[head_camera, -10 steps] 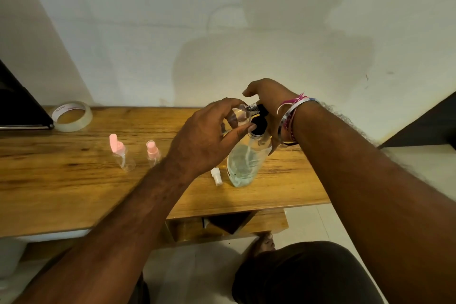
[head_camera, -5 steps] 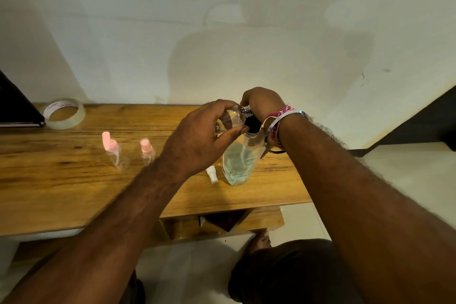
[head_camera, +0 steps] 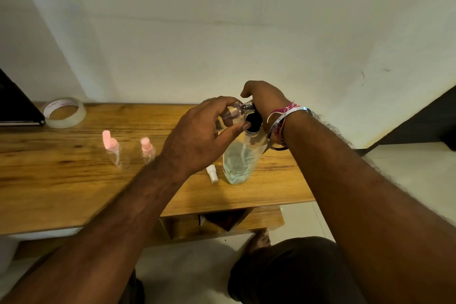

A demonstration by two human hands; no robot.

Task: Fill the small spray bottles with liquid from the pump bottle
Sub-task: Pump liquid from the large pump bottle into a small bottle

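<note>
The clear pump bottle (head_camera: 238,159) with pale liquid and a black pump top stands on the wooden table (head_camera: 61,180). My right hand (head_camera: 262,100) rests on top of its pump head. My left hand (head_camera: 204,136) holds a small clear spray bottle (head_camera: 235,112) on its side, its threaded neck against the pump's nozzle. That bottle's white spray cap (head_camera: 212,173) lies on the table beside the pump bottle. Two more small spray bottles with pink tops (head_camera: 116,149) (head_camera: 148,149) stand to the left.
A roll of clear tape (head_camera: 64,112) lies at the back left beside a dark flat object (head_camera: 17,106). A wall rises right behind the table. My knee (head_camera: 283,269) and bare foot show below the table's front edge.
Both hands and the bottles keep their hold. The small bottle has tipped a little flatter against the pump nozzle; the view has shifted slightly.
</note>
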